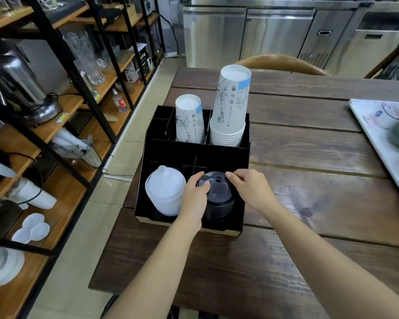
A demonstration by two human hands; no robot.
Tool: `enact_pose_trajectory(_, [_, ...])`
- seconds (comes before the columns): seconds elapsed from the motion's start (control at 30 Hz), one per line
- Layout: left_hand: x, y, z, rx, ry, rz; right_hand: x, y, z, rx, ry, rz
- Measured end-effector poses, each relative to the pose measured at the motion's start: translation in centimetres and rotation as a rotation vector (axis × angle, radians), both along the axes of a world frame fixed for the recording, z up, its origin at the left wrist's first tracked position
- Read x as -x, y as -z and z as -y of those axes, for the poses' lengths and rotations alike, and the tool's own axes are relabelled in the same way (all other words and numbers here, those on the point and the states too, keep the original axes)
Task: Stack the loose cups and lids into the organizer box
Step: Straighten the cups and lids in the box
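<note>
- Counter (309,157): we note the organizer box (148,157) at its left edge.
- Rear compartments: two inverted cup stacks (230,111).
- Front compartments: white lids (165,192) left, black lids (219,196) right.
- Left hand (194,199) and right hand (251,189): fingers curled against the top black lid.

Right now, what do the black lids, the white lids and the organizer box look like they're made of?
Black lids: probably moulded plastic, with a slight sheen and embossed details on top.
White lids: likely translucent plastic, frosted and milky, light passing through.
Organizer box: looks like thin board or sheet painted matte black; its front bottom edge shows a pale raw core, so perhaps wood or fibreboard. Hard to be sure.
</note>
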State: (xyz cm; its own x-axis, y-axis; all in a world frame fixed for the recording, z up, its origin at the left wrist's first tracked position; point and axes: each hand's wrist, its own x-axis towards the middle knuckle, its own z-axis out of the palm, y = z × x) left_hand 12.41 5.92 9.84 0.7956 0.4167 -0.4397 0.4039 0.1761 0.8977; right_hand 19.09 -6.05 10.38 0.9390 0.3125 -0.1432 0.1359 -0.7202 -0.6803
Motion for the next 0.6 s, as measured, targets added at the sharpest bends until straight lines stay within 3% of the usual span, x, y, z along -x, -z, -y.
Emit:
enact_pose_trajectory(0.27, [0.1, -0.7, -0.3, -0.026, 0.019, 0.013, -0.2, -0.4, 0.2, -0.032, 0.026, -0.05])
enact_pose_trajectory(0.47, [0.7, -1.7, -0.9, -0.162, 0.036, 0.093, -0.2, -2.0, -0.2, -0.014, 0.097, 0.139])
enact_pose_trajectory(0.6, [1.2, -2.5, -3.1, -0.335, -0.083, 0.17, 0.2, -4.2, -1.6, -0.062, -0.057, 0.254])
